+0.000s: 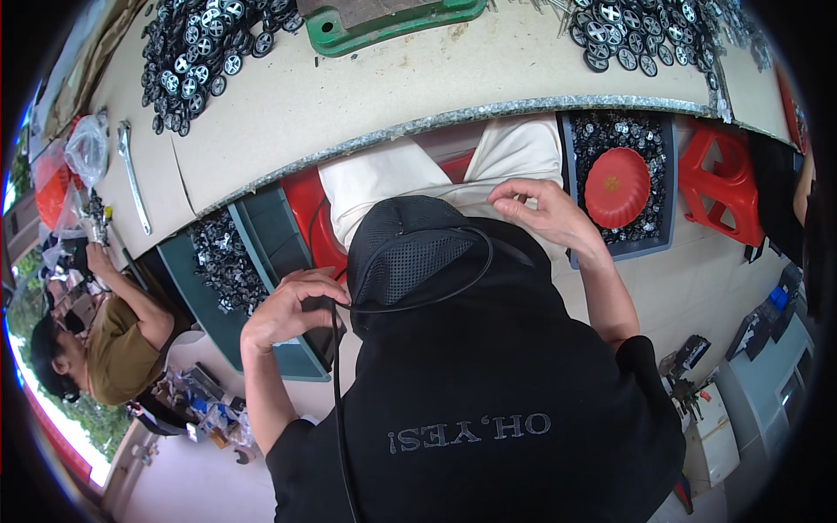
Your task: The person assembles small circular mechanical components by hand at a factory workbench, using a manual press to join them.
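My left hand [292, 309] is beside a black mesh cap-like piece [414, 270], its thumb and fingers bent around a thin black cable [338, 383]. That cable turns sharply at the fingertips; one part loops across the mesh, another runs down over my black shirt [488, 383]. Over my pale trousers [523, 152], on the far side of the mesh piece, my right hand [554, 213] hangs with curved fingers. A gap shows between its thumb and forefinger, with nothing visible in it.
Heaps of small black-and-silver wheels [196, 65] lie on the worktable [418, 83], beside a green metal base [392, 35] and a wrench [133, 174]. Crates of small parts flank me; a red bowl [617, 187] sits in the right one. Another person [131, 349] works at left.
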`<state>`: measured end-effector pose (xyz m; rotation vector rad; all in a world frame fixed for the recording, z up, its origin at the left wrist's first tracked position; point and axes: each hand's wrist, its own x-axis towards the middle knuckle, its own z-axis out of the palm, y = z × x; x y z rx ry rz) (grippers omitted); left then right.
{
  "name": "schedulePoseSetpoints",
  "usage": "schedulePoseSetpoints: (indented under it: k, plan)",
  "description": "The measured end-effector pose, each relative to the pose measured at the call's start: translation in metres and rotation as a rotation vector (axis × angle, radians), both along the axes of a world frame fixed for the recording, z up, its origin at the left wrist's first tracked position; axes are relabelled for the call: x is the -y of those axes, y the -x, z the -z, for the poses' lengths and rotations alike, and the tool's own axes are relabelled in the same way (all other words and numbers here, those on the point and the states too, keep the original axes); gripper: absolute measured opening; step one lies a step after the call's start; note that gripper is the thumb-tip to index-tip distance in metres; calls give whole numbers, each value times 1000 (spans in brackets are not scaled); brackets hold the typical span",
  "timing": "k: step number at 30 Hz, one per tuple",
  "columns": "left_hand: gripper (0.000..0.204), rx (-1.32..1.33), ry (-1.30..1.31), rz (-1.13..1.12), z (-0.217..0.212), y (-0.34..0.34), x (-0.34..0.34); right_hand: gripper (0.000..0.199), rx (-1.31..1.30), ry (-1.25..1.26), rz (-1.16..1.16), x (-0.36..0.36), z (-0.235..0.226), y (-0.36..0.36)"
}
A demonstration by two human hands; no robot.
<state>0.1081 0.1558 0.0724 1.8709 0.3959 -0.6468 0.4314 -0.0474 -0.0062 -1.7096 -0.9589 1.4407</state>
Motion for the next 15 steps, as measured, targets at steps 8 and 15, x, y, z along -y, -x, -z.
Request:
schedulePoseSetpoints:
  k: [8, 15]
  plan:
    - [7, 361, -702, -819, -2, -9, 22, 22, -80, -125, -121, -16, -15, -10]
    - [30, -551, -358, -1037, -20, -5, 33, 29, -98, -115, -276, -6, -27, -11]
